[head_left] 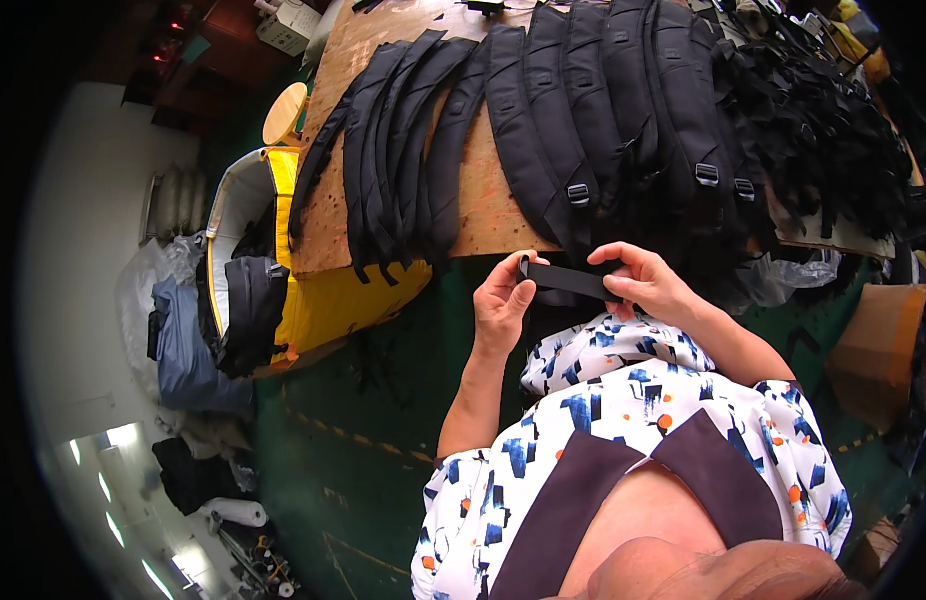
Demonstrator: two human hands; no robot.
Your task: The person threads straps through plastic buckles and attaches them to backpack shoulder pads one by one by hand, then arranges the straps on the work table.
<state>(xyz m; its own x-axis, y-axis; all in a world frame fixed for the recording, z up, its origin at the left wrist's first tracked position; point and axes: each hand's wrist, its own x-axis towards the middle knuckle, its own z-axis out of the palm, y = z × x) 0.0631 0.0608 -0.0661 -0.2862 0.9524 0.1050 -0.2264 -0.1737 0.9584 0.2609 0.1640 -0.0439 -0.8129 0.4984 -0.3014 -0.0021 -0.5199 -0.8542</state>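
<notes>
A short black webbing strap [571,280] is stretched between my two hands, just off the near edge of the table. My left hand [503,300] pinches its left end, where a small loop or fold shows at the fingertips. Thumb and fingers of my right hand [640,280] close on the other end. Beyond my hands, black padded shoulder straps [528,120] lie side by side on the wooden table [473,215]. Several carry a grey plastic buckle [578,194]. Narrower black padded straps [383,150] form a group at the left.
A tangled heap of black straps [823,140] covers the table's right side. Left of the table stands a yellow bag [313,310] with black pieces inside. A round wooden stool [285,115] is behind it. A cardboard box [876,345] sits at the right on the green floor [383,490].
</notes>
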